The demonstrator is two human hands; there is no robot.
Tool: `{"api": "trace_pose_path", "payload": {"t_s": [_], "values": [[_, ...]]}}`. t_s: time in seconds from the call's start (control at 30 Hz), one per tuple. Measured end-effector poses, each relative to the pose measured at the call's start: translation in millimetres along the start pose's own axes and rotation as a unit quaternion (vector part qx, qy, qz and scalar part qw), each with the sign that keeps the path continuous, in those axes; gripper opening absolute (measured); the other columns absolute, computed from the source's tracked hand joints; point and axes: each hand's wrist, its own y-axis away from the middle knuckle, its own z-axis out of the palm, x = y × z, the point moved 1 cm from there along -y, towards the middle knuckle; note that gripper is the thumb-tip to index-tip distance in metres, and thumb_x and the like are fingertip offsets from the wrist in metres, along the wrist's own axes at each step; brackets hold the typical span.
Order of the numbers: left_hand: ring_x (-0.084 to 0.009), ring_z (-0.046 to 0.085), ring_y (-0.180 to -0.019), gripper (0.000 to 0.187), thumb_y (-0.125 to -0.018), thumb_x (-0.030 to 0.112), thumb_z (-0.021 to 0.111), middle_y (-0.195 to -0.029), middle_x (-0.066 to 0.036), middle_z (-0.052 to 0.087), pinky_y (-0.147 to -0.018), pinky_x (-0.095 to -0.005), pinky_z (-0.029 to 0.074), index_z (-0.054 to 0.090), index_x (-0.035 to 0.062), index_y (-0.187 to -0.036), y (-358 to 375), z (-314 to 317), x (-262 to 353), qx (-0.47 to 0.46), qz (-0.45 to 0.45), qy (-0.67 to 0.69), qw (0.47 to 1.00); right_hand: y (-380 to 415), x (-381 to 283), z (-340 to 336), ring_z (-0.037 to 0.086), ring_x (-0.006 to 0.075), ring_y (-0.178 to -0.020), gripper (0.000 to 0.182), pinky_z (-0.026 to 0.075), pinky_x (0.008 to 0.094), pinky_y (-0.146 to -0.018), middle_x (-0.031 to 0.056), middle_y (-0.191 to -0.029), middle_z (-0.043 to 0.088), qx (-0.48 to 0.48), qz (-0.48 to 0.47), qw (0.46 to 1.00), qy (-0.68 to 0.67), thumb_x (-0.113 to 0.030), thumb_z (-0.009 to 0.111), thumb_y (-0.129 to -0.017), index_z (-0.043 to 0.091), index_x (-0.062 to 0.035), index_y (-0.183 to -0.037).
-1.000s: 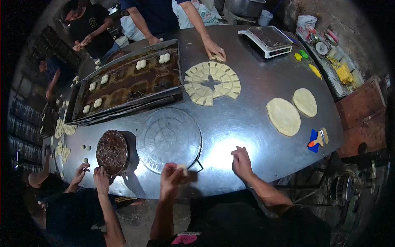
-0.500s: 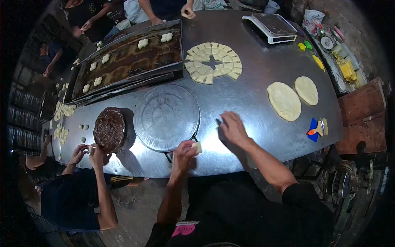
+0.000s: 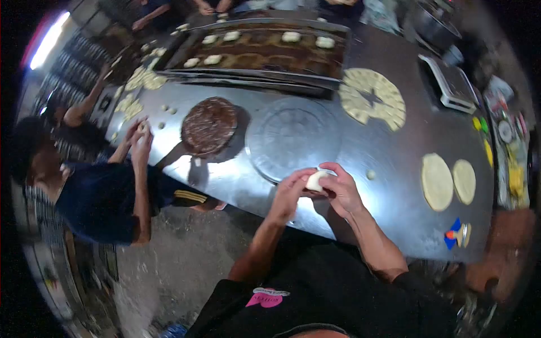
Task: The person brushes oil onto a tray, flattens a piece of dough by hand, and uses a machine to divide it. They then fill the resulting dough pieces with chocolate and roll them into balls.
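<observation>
My left hand [image 3: 289, 194] and my right hand [image 3: 342, 190] are together near the table's front edge, fingers closed around a small piece of white dough [image 3: 317, 181]. Just beyond them lies a large round metal lid [image 3: 290, 135]. A small pale dough ball [image 3: 371, 175] rests on the steel to the right of my hands. To the left of the lid is a round container of dark brown filling [image 3: 208, 125]. Farther back on the right, a flat dough round cut into many pieces [image 3: 386, 98] forms a ring with a star-shaped gap.
A baking tray [image 3: 253, 79] with dough clusters stands at the back. To the right are two dough discs [image 3: 437, 181], a brush [image 3: 463, 235] on a blue scraper, and a scale [image 3: 451, 84]. A co-worker [image 3: 107, 197] shapes dough at left. More people stand behind the tray.
My right hand has come over to join my left hand at the dough piece. A small dough ball now shows on the table. The view has swung left.
</observation>
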Motion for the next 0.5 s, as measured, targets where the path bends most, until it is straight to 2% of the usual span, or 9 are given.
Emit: {"api": "trace_pose_path", "payload": {"t_s": [0.1,0.13,0.17,0.23,0.27,0.33,0.4,0.43,0.5], "values": [[-0.0203,0.058,-0.107,0.044,-0.101,0.031,0.039,-0.124,-0.012,0.056,-0.093,-0.0364,0.048,0.046,0.0009,-0.133,7.8,-23.3,-13.8,0.088,0.046,-0.016,0.995,-31.8,23.5,43.9,0.060,0.0159,-0.091,0.042,0.049,0.0283,-0.076,0.0104,-0.103,0.063,0.045,0.010,0.996,-0.077,-0.006,0.055,-0.093,0.044,-0.0030,-0.133],[-0.0120,0.055,-0.102,0.043,-0.103,0.031,0.036,-0.115,-0.006,0.058,-0.094,-0.0291,0.044,0.048,0.0027,-0.133,13.0,-28.7,-9.1,0.125,0.042,-0.027,0.991,-43.8,37.7,54.1,0.060,0.0165,-0.092,0.046,0.049,0.0295,-0.078,0.0102,-0.108,0.062,0.053,0.021,0.996,-0.073,-0.010,0.053,-0.095,0.039,-0.0034,-0.138],[-0.0202,0.055,-0.112,0.045,-0.103,0.032,0.035,-0.126,-0.012,0.055,-0.101,-0.0316,0.039,0.045,0.0023,-0.136,14.5,-39.3,-8.2,0.172,0.035,-0.056,0.983,-53.8,47.3,67.1,0.060,0.0166,-0.092,0.046,0.049,0.0292,-0.078,0.0102,-0.108,0.062,0.060,0.040,0.995,-0.074,-0.011,0.054,-0.095,0.039,-0.0048,-0.138],[-0.0298,0.046,-0.127,0.047,-0.101,0.029,0.040,-0.140,-0.020,0.044,-0.106,-0.0344,0.034,0.041,0.0016,-0.138,16.3,-69.1,0.6,0.224,0.116,-0.287,0.924,-81.3,64.5,89.9,0.060,0.0167,-0.092,0.046,0.050,0.0302,-0.077,0.0098,-0.107,0.061,0.066,0.056,0.994,-0.064,-0.009,0.055,-0.093,0.041,-0.0087,-0.138],[-0.0298,0.046,-0.127,0.047,-0.101,0.029,0.040,-0.140,-0.020,0.044,-0.106,-0.0344,0.034,0.041,0.0016,-0.138,18.6,-81.0,8.0,0.233,0.121,-0.280,0.923,-100.3,73.0,100.7,0.060,0.0167,-0.092,0.046,0.050,0.0302,-0.077,0.0098,-0.107,0.061,0.059,0.060,0.995,-0.055,-0.009,0.055,-0.093,0.041,-0.0087,-0.138],[-0.0339,0.033,-0.137,0.045,-0.097,0.022,0.049,-0.148,-0.022,0.033,-0.110,-0.0359,0.029,0.045,0.0029,-0.137,28.1,-102.7,20.0,0.264,0.158,-0.330,0.893,-145.5,83.0,125.1,0.060,0.0159,-0.090,0.047,0.050,0.0317,-0.076,0.0078,-0.101,0.062,-0.029,0.009,0.984,0.176,-0.008,0.057,-0.092,0.043,-0.0108,-0.137],[-0.0335,0.034,-0.136,0.043,-0.094,0.019,0.053,-0.148,-0.021,0.034,-0.109,-0.0362,0.029,0.048,0.0040,-0.134,43.3,-126.2,32.3,0.265,0.142,-0.323,0.897,-189.9,82.6,159.3,0.061,0.0219,-0.083,0.048,0.050,0.0363,-0.073,0.0100,-0.094,0.063,-0.088,-0.152,0.856,0.486,-0.002,0.054,-0.087,0.046,-0.0092,-0.134],[-0.0330,0.035,-0.136,0.042,-0.092,0.015,0.056,-0.147,-0.020,0.035,-0.109,-0.0365,0.030,0.051,0.0050,-0.132,50.6,-138.7,36.1,0.259,0.125,-0.324,0.901,-213.0,87.5,171.1,0.061,0.0219,-0.083,0.048,0.050,0.0363,-0.073,0.0100,-0.094,0.063,-0.093,-0.148,0.854,0.490,-0.002,0.054,-0.087,0.046,-0.0092,-0.134],[-0.0304,0.050,-0.124,0.034,-0.091,0.014,0.058,-0.140,-0.018,0.046,-0.096,-0.0337,0.044,0.058,0.0063,-0.125,63.5,-163.9,35.0,0.298,0.087,-0.298,0.903,-249.5,102.1,191.7,0.063,0.0322,-0.086,0.044,0.050,0.0440,-0.074,0.0171,-0.092,0.065,-0.203,-0.396,0.625,0.641,-0.003,0.053,-0.084,0.048,-0.0075,-0.128]]}}
